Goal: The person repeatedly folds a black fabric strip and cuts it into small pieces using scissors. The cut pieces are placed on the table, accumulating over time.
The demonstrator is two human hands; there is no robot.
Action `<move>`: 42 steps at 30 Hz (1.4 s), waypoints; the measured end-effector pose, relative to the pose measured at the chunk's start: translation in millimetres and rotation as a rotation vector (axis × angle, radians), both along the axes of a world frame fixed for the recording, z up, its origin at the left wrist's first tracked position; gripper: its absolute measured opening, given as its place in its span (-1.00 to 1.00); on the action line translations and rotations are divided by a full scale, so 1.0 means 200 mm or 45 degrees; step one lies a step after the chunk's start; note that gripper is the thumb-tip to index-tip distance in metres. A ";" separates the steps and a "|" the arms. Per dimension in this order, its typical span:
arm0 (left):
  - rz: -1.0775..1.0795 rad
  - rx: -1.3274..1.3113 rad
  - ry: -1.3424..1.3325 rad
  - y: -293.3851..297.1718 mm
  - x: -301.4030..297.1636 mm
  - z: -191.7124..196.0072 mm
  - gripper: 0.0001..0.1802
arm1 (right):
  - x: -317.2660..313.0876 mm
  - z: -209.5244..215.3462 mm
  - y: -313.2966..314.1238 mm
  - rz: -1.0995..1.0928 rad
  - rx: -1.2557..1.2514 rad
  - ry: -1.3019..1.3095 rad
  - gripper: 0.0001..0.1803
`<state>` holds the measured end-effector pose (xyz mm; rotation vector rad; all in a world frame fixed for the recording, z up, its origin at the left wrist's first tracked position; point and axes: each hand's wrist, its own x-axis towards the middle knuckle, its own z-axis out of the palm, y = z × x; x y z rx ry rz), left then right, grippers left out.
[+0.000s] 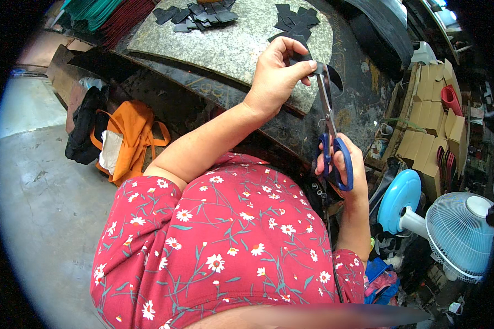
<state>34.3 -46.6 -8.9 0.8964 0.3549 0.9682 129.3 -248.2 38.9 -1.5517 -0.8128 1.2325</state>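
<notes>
Between the thumb and fingers of my left hand is pinched a black strip, one end of which curls off to the right. My right hand grips blue-handled scissors, its fingers through the loops. The blades point up and away from me, and their tips reach the strip beside my left thumb. Just beyond my left hand lies a heap of flat black pieces on a speckled grey slab. A second pile of black pieces rests farther left on the same slab.
Below the slab's left side sits an orange bag beside a black one. Cardboard boxes stand at the right, with a blue-and-white fan nearer me. Green sheets are stacked at the far left, and a thick black roll lies at the far right.
</notes>
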 end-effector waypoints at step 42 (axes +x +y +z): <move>0.579 1.759 1.202 0.29 0.11 -0.03 -0.86 | 0.17 -0.07 0.55 0.284 0.313 -1.836 -0.80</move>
